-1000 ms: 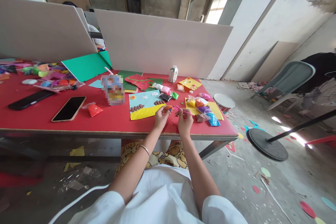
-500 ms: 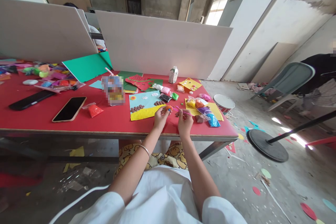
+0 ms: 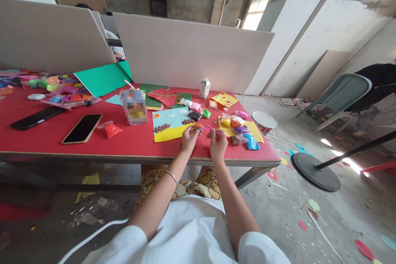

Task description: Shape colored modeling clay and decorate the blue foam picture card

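Red table point(image 3: 142, 142) spans most of the view; a long pale board point(image 3: 194, 55) stands upright along its far side. Green sheet point(image 3: 105, 77) tilted up at the left-hand end of that board. Light-blue picture sheet point(image 3: 169, 120) lies flat just beyond the left hand: yellow band along the near edge, brown ridged strips above it, small orange sun and white clouds toward the top. To the right, yellow sheet point(image 3: 257, 131) partly under bagged clay; blue packet point(image 3: 252, 142) and brown packet point(image 3: 237, 140) nearest the right hand. Dark-screened phone point(image 3: 82, 128) well to the left, red-orange packet point(image 3: 112, 130) beside it. Left hand point(image 3: 189, 139) and right hand point(image 3: 218, 144) above the table's near edge, close together but apart. Small white carton point(image 3: 204, 88) upright near the board. Right fingers pinch a slim pink tool point(image 3: 209, 127), its thin end pointing at the left hand. Left fingertips pinch a small orange piece point(image 3: 199, 126), held between the hands, right of the picture sheet; cannot tell whether tool and piece touch.
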The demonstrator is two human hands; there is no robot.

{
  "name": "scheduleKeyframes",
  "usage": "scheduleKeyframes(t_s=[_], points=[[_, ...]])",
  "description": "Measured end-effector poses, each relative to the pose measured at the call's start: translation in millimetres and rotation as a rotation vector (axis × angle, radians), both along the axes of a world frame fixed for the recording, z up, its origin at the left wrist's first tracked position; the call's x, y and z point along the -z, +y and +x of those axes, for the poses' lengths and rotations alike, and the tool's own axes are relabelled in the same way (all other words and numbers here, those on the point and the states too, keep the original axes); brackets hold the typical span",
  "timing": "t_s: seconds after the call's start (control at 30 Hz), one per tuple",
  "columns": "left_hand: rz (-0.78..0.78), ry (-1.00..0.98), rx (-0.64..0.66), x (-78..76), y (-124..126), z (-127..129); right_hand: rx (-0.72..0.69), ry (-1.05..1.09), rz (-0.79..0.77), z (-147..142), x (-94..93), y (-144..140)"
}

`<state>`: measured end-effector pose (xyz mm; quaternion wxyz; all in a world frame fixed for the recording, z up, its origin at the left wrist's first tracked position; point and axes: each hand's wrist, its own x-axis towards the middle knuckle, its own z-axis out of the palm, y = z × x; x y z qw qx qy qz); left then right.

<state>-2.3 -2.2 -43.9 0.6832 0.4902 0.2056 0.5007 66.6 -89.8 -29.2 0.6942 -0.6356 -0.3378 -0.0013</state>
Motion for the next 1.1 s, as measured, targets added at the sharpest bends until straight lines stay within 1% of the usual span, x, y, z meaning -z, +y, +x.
scheduleKeyframes(t_s=[0.5, 0.73, 1.1], points=[[-0.030, -0.027, -0.002, -4.2, -0.5, -0.1, -0.018, -0.005, -0.001, -1.2, -2.2, -1.1], [-0.007, -0.015, -0.010, -4.4, -1.1, -1.1, -0.018, -0.004, -0.025, -1.8, -2.8, -1.5], [-0.025, -0.030, -0.012, -5.2, -1.0, -1.1, -0.026, -0.025, -0.070, -2.5, -5.0, -2.8]])
